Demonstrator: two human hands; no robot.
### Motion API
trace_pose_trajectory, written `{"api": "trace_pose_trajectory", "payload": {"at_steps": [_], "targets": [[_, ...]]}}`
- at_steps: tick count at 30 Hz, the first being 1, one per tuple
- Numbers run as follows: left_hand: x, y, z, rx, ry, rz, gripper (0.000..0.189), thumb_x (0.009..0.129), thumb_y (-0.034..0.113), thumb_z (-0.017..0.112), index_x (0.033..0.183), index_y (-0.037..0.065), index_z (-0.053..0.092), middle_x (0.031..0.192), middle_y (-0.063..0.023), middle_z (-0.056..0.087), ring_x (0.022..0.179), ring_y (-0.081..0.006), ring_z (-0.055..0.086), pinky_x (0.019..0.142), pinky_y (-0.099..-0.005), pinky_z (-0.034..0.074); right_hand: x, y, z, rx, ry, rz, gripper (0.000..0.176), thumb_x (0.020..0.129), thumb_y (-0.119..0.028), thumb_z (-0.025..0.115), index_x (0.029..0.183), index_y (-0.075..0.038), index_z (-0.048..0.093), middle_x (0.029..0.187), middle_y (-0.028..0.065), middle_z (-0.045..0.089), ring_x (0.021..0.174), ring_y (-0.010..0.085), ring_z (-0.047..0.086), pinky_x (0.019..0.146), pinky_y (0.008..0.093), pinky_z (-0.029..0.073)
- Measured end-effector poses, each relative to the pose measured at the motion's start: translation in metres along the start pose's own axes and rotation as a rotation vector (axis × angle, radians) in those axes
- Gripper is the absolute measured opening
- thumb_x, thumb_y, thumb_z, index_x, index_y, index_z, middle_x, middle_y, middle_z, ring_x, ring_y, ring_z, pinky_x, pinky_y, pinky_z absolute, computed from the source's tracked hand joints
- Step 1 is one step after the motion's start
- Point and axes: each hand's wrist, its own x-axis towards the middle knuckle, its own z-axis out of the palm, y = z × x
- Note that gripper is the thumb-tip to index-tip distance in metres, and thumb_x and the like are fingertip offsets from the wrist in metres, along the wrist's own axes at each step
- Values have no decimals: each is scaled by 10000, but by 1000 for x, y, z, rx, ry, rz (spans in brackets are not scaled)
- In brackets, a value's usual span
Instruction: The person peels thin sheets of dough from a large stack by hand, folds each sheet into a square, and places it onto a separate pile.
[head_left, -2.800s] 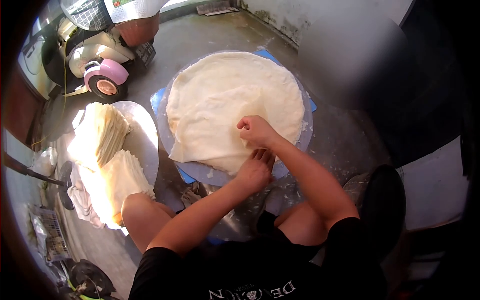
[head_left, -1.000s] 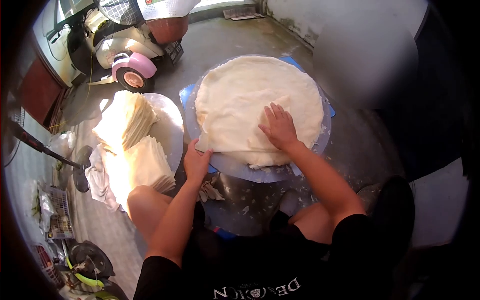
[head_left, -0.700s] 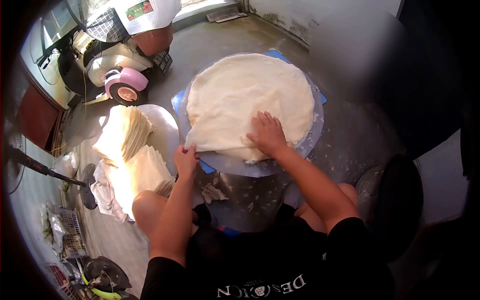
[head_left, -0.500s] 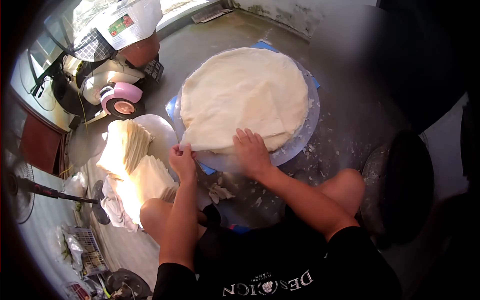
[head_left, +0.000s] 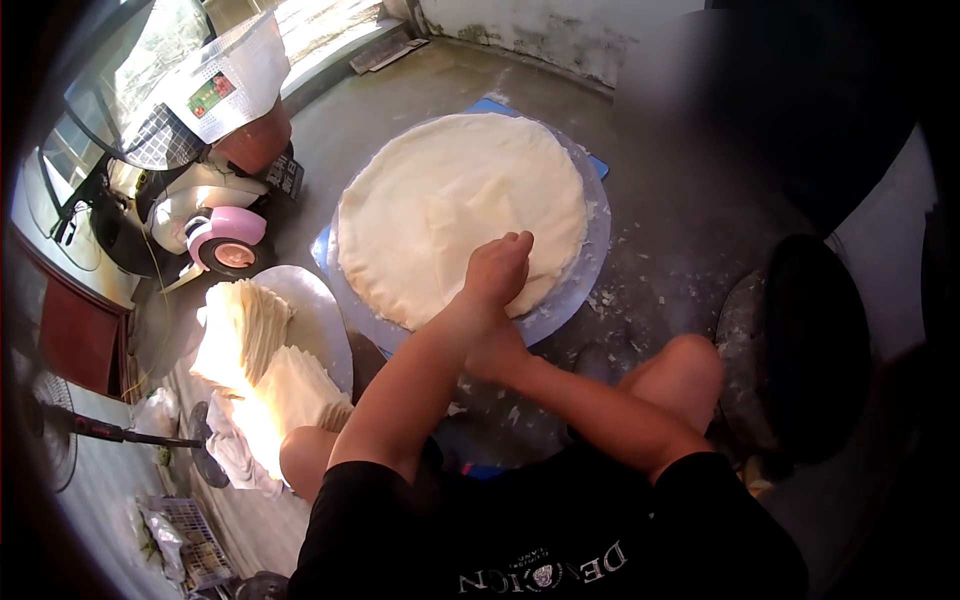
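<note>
A wide round stack of thin, pale dough sheets (head_left: 400, 210) lies on a round, light-coloured board (head_left: 585, 245). Small folded flaps show near the middle of the top sheet. My left hand (head_left: 500, 268) reaches across to the right over the near part of the stack, its fingers closed in a pinch at the top dough sheet; the pinched edge itself is mostly covered by the hand. Below it, at the near rim of the board, is my right hand (head_left: 495, 348), crossed under my left forearm. The fingers of that hand are hidden.
Left of me, squared stacks of thin sheets (head_left: 240, 335) rest on cloth and another round board (head_left: 325, 310). A pink-and-white wheeled object (head_left: 228, 240), a white basket (head_left: 225, 85) and a fan (head_left: 60, 420) stand farther left. A dark round object (head_left: 815, 350) is at right.
My left hand has swung from the stack's left edge across to the right, over my right hand. My right hand has drawn back toward the near rim. The view has shifted slightly.
</note>
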Motion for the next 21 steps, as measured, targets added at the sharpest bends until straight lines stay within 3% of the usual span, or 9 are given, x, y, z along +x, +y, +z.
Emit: {"api": "trace_pose_trajectory", "payload": {"at_steps": [2,5,7,10,11,14,15,17,21], "targets": [[3,-1,17,47,-77,32,287,883,213,660,1130,86,586,917,-141,690,908,-339,675,787,-450,530,-4,15,10,122,-13,135,453,834,-250,678,1208,-30,547,1201,254,569,1138,437,530,960,513,428],[6,9,-24,-190,-193,-219,520,861,341,713,1304,112,564,898,-115,697,877,-323,675,780,-428,532,-3,13,-1,-82,125,-58,337,794,-186,683,1079,-19,616,1061,217,627,1034,408,589,881,493,473],[2,-13,-31,-217,-32,-137,432,886,257,697,1275,109,581,1001,-113,689,927,-314,666,805,-431,531,4,11,-9,-206,-60,51,145,766,-122,658,864,-15,654,859,157,648,902,356,628,799,465,497],[4,-53,-30,58,204,111,373,904,138,661,1263,71,590,1244,-133,622,1158,-322,595,954,-419,497,31,17,-39,-388,95,-41,55,757,-72,634,712,-42,642,723,105,626,806,301,641,725,427,504],[5,-62,-33,96,96,79,426,928,154,625,1336,53,551,1397,-147,537,1350,-341,457,1120,-432,379,40,27,-45,-387,91,-43,55,757,-72,634,712,-42,642,723,105,626,806,301,641,725,427,504],[12,-95,-18,296,-27,42,499,965,198,574,1435,68,472,1497,-148,455,1444,-331,347,1199,-464,262,48,62,-49,-537,172,80,83,797,-122,629,737,-65,636,805,117,673,804,320,640,723,454,509],[15,-100,-18,334,-206,-60,572,1001,246,516,1527,94,350,1586,-141,338,1495,-317,254,1231,-476,185,48,69,-50,-550,121,199,71,803,-113,625,752,-66,640,803,122,674,813,331,640,733,461,510],[16,-112,-10,255,-237,-81,580,1004,235,509,1537,94,329,1594,-159,315,1492,-339,253,1224,-490,197,45,82,-50,-522,51,341,47,819,-95,618,797,-64,646,807,136,677,834,356,639,762,478,511],[14,-129,0,134,-320,-125,618,1020,279,486,1570,112,258,1627,-167,239,1508,-344,213,1221,-504,195,43,80,-50,-563,9,336,37,814,-99,627,815,-70,650,818,135,680,838,351,643,761,477,513]]}}
